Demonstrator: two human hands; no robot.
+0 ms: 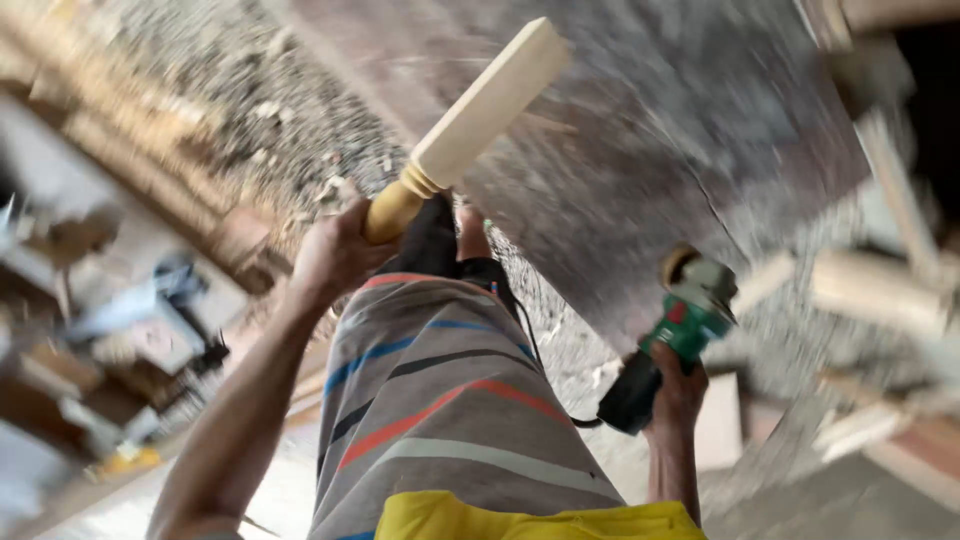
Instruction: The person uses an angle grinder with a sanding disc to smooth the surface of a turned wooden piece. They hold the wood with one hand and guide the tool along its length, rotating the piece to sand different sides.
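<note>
Left hand (335, 255) wrapped around the turned handle of a pale wooden bat (470, 125), held raised over the gritty floor (640, 130). Right hand (678, 388) closed on a green grinder (668, 340), disc aside. Sanding calls for a firm grip and the cord (535, 350) kept clear.

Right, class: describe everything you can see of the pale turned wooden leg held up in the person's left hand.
The pale turned wooden leg looks like bare, light, unfinished timber. Its long upper part is flat-sided and square-ended; below it sit narrow turned rings, then a rounder, yellower neck. The left hand grips that neck, holding the piece tilted up and to the right, above the striped shorts. Nothing else touches it.
</note>
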